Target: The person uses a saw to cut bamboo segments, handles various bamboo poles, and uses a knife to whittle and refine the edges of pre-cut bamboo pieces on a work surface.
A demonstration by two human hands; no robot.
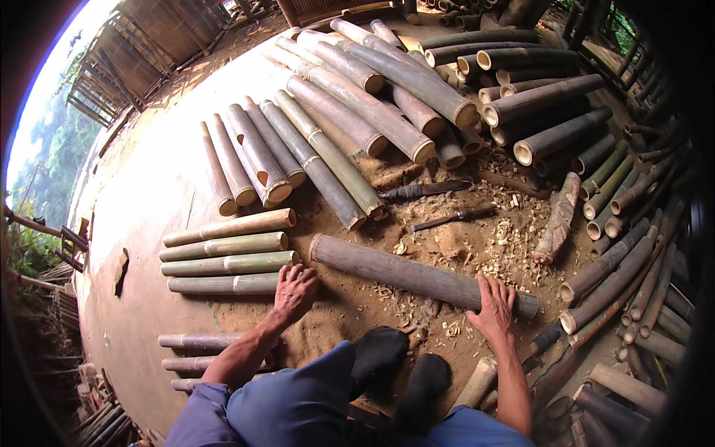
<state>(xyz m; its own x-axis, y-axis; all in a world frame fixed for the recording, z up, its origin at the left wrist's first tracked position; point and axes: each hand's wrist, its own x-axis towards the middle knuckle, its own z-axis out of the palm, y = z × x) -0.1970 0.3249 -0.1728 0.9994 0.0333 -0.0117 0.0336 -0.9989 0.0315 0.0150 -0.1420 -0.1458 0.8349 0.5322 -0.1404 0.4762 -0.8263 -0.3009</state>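
A thick grey-brown bamboo tube (402, 270) lies slantwise on the ground before me. Its right end is under my right hand (492, 302), whose fingers curl over the top with the thumb on the near side. My left hand (295, 290) is closed about the right end of a green bamboo tube (223, 284), the nearest of several lying side by side on the left. The hand partly hides that end. Beyond the thick tube lie a dark knife (426, 190) and a slim tool with a brown wooden handle (456, 216).
Pale wood shavings (503, 238) litter the soil. Long bamboo tubes (357, 112) lie in rows ahead. A pile of cut bamboo (555, 100) rises at the far right, with more poles along the right edge. My dark-covered feet (380, 357) are close to the thick tube.
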